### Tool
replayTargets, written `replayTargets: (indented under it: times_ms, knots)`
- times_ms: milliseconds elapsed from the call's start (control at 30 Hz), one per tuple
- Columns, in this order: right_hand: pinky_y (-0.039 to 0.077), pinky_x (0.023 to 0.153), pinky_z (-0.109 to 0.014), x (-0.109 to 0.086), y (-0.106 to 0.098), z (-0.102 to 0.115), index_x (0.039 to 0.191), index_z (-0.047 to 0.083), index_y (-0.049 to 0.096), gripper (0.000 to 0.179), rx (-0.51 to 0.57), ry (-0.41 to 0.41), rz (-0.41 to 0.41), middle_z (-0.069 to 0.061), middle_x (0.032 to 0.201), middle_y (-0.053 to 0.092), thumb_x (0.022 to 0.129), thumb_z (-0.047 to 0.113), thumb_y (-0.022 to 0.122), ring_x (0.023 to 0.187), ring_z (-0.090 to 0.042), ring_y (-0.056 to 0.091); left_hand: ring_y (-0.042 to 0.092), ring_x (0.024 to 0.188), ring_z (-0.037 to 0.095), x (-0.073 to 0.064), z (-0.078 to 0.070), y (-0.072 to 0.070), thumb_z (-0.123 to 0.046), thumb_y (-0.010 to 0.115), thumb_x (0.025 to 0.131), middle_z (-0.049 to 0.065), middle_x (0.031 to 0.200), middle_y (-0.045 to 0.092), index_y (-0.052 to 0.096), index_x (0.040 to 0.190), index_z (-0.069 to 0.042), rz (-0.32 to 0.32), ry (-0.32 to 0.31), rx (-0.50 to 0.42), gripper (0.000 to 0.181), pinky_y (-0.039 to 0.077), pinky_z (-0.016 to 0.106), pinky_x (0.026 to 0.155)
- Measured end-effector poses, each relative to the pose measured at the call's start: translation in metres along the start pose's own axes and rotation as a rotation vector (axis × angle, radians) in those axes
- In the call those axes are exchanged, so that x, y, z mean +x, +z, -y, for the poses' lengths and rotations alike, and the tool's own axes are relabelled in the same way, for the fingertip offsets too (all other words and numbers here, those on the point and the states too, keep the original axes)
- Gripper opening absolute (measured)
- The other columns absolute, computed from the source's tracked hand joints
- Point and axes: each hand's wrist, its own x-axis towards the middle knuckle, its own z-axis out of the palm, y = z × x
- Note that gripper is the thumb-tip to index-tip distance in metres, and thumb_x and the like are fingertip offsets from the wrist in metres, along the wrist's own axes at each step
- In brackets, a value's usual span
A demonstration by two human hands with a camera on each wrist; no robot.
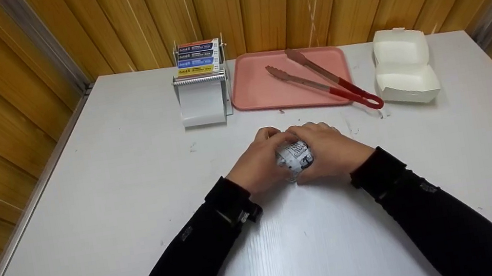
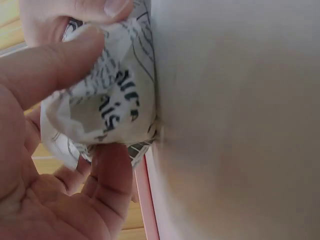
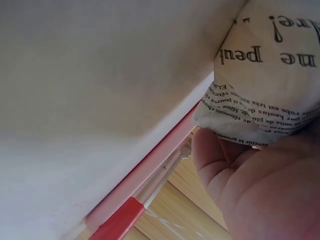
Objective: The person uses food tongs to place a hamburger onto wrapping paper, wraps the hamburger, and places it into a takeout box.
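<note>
On the white table (image 1: 111,189), a paper-wrapped parcel (image 1: 297,158) printed with dark lettering is held between two hands. One end is clamped by the left hand (image 1: 260,165), its thumb and fingers bent around the paper; the other is gripped by the right hand (image 1: 329,152). Beyond them, a pink tray (image 1: 253,90) is crossed by red-handled tongs (image 1: 340,93), flanked by a dispenser (image 1: 199,78) on the left and a lidded box (image 1: 409,95), its lid raised, on the right.

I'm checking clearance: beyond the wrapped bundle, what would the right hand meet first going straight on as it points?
Beyond the wrapped bundle, probably the left hand on its other side; depth there is unclear.
</note>
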Motion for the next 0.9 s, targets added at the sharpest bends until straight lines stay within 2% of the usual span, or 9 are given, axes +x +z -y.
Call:
replayTargets:
  times_ms: [167,433,533,733,900]
  knots:
    - [0.035,0.117,-0.057,0.001,0.001,0.001,0.143,0.019,0.052,0.085,-0.004,0.01,0.006,-0.009,0.14,0.059,0.072,0.038,0.095,0.13,-0.033,0.051,0.059,0.122,0.026,-0.001,-0.002,0.001,-0.02,0.093,0.079,0.011,0.148,0.046,0.06,0.145,-0.027,-0.006,0.011,0.003,0.074,0.052,0.037,0.106]
    - [0.037,0.117,-0.058,0.003,-0.001,0.001,0.148,0.015,0.051,0.088,-0.036,0.008,0.015,-0.012,0.141,0.06,0.075,0.037,0.094,0.133,-0.033,0.052,0.057,0.132,0.023,-0.003,0.0,-0.01,-0.022,0.087,0.086,0.007,0.157,0.043,0.055,0.153,-0.029,0.061,-0.021,0.001,0.074,0.048,0.036,0.114]
    - [0.04,0.116,-0.057,0.004,-0.001,0.002,0.148,0.014,0.05,0.088,-0.026,0.011,0.023,-0.012,0.141,0.06,0.074,0.035,0.094,0.133,-0.034,0.053,0.058,0.13,0.022,-0.003,0.001,-0.008,-0.019,0.086,0.087,0.007,0.155,0.045,0.054,0.153,-0.028,0.049,-0.02,0.003,0.074,0.048,0.036,0.113]
    - [0.05,0.103,-0.049,0.005,0.0,0.0,0.14,0.015,0.053,0.08,0.003,-0.008,0.032,-0.007,0.129,0.063,0.072,0.028,0.094,0.119,-0.028,0.058,0.061,0.122,0.023,-0.003,-0.002,-0.001,-0.012,0.083,0.086,0.01,0.152,0.046,0.053,0.153,-0.026,0.013,-0.005,0.038,0.075,0.052,0.036,0.107]
    - [0.049,0.104,-0.046,0.007,0.002,-0.004,0.135,0.015,0.054,0.078,0.015,-0.033,0.023,-0.004,0.128,0.063,0.069,0.023,0.094,0.119,-0.025,0.058,0.062,0.12,0.022,-0.004,-0.001,-0.002,-0.012,0.083,0.087,0.009,0.15,0.048,0.052,0.154,-0.028,0.006,0.017,0.058,0.075,0.053,0.035,0.106]
